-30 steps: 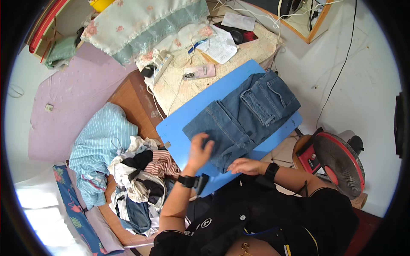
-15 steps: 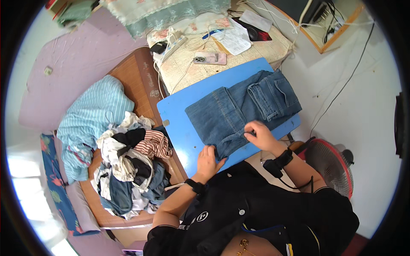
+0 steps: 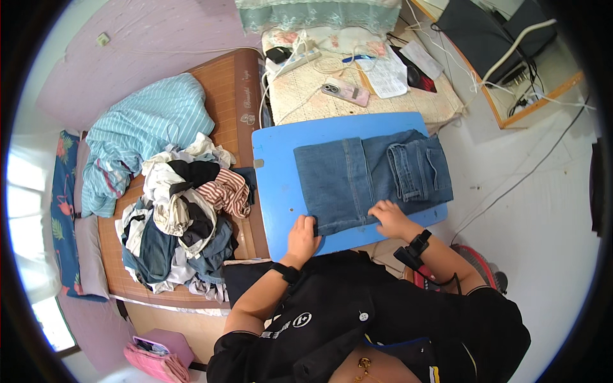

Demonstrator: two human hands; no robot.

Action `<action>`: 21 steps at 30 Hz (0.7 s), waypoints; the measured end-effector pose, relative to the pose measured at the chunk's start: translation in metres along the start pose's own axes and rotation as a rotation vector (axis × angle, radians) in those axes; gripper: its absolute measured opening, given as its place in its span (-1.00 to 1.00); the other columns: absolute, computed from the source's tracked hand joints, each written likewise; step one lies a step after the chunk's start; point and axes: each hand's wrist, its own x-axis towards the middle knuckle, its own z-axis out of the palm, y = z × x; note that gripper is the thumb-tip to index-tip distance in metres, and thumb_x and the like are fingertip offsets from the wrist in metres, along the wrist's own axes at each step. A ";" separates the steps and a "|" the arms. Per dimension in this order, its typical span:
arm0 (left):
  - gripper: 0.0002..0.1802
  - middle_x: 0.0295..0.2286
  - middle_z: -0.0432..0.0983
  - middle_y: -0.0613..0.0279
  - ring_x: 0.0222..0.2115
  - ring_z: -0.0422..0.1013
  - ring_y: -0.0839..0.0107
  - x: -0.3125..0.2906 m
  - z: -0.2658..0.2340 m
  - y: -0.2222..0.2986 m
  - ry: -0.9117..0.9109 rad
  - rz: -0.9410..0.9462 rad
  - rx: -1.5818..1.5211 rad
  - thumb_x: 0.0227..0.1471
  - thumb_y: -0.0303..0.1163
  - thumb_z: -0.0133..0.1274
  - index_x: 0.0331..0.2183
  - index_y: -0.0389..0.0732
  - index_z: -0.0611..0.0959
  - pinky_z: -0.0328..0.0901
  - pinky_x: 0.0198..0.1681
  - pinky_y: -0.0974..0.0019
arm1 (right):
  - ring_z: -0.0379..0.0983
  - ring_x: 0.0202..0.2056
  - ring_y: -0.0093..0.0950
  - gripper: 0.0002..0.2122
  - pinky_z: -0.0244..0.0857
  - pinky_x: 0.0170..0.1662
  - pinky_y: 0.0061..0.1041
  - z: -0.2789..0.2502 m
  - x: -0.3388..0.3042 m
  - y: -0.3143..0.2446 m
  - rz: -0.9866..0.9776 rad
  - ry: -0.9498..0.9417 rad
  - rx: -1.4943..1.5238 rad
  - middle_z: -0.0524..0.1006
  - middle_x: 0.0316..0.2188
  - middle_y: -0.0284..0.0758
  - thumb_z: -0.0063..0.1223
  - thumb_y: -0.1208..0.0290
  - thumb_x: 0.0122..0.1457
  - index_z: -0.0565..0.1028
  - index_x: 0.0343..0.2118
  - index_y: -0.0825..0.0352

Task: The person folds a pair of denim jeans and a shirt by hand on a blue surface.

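Folded blue jeans [image 3: 338,182] lie on a blue tabletop [image 3: 274,185], with the waistband and a back pocket facing up on the right side. At the near left corner of the jeans, my left hand [image 3: 302,239] is closed on the denim, fingers bent over the edge. My right hand [image 3: 392,220] pinches the near edge further right, its fingertips on the cloth. Both hands wear black wrist straps. The undersides of the fingers are partly hidden.
To the left, a pile of mixed clothes [image 3: 185,220] and a striped light-blue quilt [image 3: 150,121] lie on a brown mat [image 3: 223,83]. Beyond the tabletop, a phone [image 3: 345,92], cables and papers rest on a cloth-covered surface. A red fan [image 3: 476,265] stands at right.
The near edge of the jeans, bunched before, now lies flatter and straighter. My hands stay at that edge, the right one now gripping it. The whole view has shifted and turned slightly.
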 end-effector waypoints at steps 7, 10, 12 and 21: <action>-0.63 -0.42 0.29 0.07 -0.39 0.29 0.08 -0.008 -0.001 0.005 -0.013 -0.123 -0.190 -0.32 -0.51 0.11 -0.37 -0.24 0.36 0.25 -0.37 0.20 | 0.40 -0.32 -0.30 -0.44 0.29 -0.27 -0.43 -0.011 0.041 0.046 0.622 0.030 0.471 0.42 -0.32 -0.11 0.08 0.06 -0.04 0.33 -0.17 0.53; -0.71 -0.48 0.28 0.07 -0.43 0.28 0.09 -0.011 -0.001 0.006 -0.024 -0.089 -0.250 -0.29 -0.52 0.09 -0.44 -0.25 0.35 0.23 -0.39 0.21 | 0.35 -0.20 -0.25 -0.29 0.26 -0.18 -0.40 -0.002 0.051 0.045 0.786 -0.209 0.655 0.36 -0.19 0.02 0.07 0.00 -0.05 0.20 -0.08 0.63; -0.75 -0.52 0.28 0.08 -0.46 0.28 0.11 -0.011 0.000 0.005 -0.045 -0.078 -0.263 -0.29 -0.53 0.09 -0.50 -0.26 0.35 0.22 -0.42 0.23 | 0.27 -0.10 -0.22 -0.25 0.21 -0.11 -0.39 0.005 0.052 0.048 0.785 -0.315 0.699 0.28 -0.11 0.07 0.12 0.03 -0.08 0.15 -0.04 0.65; -0.80 -0.65 0.25 0.08 -0.59 0.25 0.12 -0.012 -0.001 0.005 -0.040 -0.123 -0.274 -0.26 -0.59 0.02 -0.65 -0.25 0.30 0.17 -0.53 0.21 | 0.26 -0.43 -0.38 -0.68 0.17 -0.34 -0.42 -0.051 0.056 0.002 0.424 -0.007 0.541 0.32 -0.43 -0.19 0.05 0.36 0.02 0.30 -0.27 0.49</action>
